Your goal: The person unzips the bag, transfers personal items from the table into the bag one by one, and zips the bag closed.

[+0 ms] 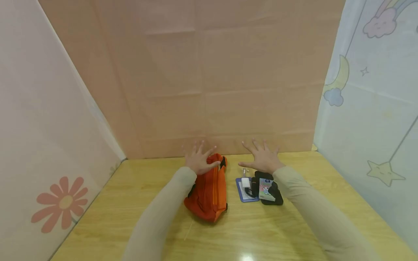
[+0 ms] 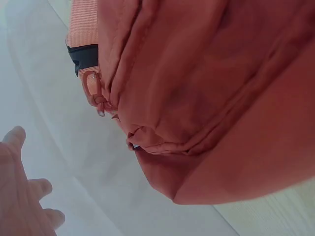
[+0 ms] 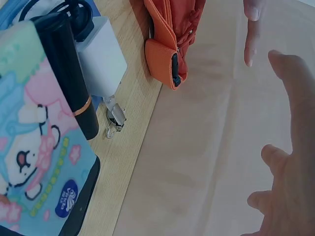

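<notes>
Both hands hang spread above the table in the head view and hold nothing. My left hand is over the far end of an orange-red zippered bag, its fingers splayed. In the left wrist view the bag's fabric, with a strap and black buckle, fills much of the picture, the fingertips apart from it. My right hand spreads over the back of a small group: a cartoon-printed tissue pack, a black tube with a gold ring and a white charger block.
Under the charger lies a blue-edged card holder with a metal clip. A flat black case sits beneath the tissue pack. A brown sheet stands behind the wooden table, with printed cloths at the sides.
</notes>
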{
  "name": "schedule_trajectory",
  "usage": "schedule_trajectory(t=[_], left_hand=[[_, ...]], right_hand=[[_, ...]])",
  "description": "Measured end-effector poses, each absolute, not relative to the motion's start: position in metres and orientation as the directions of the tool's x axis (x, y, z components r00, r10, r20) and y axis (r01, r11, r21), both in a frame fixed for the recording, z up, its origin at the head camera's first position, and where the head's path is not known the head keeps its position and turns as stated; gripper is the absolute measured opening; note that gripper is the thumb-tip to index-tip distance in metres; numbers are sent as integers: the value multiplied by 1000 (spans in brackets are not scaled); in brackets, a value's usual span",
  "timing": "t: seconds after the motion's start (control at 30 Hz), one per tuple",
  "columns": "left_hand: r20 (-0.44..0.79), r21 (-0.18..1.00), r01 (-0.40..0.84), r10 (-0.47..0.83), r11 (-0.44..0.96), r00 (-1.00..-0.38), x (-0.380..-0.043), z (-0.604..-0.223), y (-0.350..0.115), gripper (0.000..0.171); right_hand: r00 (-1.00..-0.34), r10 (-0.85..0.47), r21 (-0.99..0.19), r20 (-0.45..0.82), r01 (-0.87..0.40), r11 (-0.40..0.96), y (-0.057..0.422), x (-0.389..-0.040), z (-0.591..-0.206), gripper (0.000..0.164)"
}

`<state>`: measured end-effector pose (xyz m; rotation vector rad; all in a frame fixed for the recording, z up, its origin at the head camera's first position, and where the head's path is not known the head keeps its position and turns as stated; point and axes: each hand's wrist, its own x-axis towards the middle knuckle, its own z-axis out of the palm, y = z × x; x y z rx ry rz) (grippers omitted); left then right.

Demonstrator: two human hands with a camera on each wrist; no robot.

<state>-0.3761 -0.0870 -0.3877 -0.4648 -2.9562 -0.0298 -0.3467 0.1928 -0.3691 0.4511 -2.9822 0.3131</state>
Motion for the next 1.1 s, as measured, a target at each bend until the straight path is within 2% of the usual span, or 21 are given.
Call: schedule_trajectory(t=[0.13, 0.2, 0.27, 0.3, 0.4, 0.47, 0.53, 0.63, 0.73, 0.87, 1.0, 1.1], left_hand=[[149, -25, 346, 345, 938, -927, -379, -383, -87, 65], [169, -35, 375, 375, 926, -911, -380, -381, -88, 49], [188, -55, 395, 398, 917, -898, -380, -378, -89, 23], [192, -58, 404, 407, 913, -893, -380, -376, -90, 16], [166, -6, 427, 422, 904, -891, -381, -372, -90, 36], [124, 75, 438, 428, 896, -895, -380, -370, -90, 43], [80, 175, 441, 434, 880, -898, -379, -371, -89, 40], [6, 340, 396, 419, 853, -908, -378, -376, -85, 26], [-44, 428, 319, 372, 846, -927, -377, -384, -80, 14], [-55, 444, 245, 299, 862, -953, -375, -394, -75, 8], [-45, 418, 238, 282, 877, -958, -375, -400, -72, 6], [-81, 407, 234, 291, 883, -953, -379, -406, -69, 17]], right_hand=[[-931, -317, -170, 178, -347, 922, 196, -349, -367, 90], [-914, -348, -182, 206, -386, 904, 197, -350, -366, 79], [-902, -367, -213, 228, -414, 885, 198, -351, -365, 60], [-899, -370, -242, 234, -423, 873, 199, -351, -364, 50], [-906, -359, -310, 223, -415, 855, 202, -352, -363, 26], [-911, -349, -335, 218, -406, 850, 204, -352, -363, 18], [-912, -347, -346, 220, -405, 846, 206, -351, -364, 15], [-918, -337, -365, 208, -392, 845, 209, -350, -368, 14], [-929, -324, -383, 180, -369, 847, 210, -349, -373, 15], [-936, -316, -397, 158, -353, 847, 210, -348, -376, 17], [-942, -304, -409, 146, -337, 848, 211, -348, -376, 18], [-944, -299, -411, 139, -329, 850, 211, -348, -375, 19]])
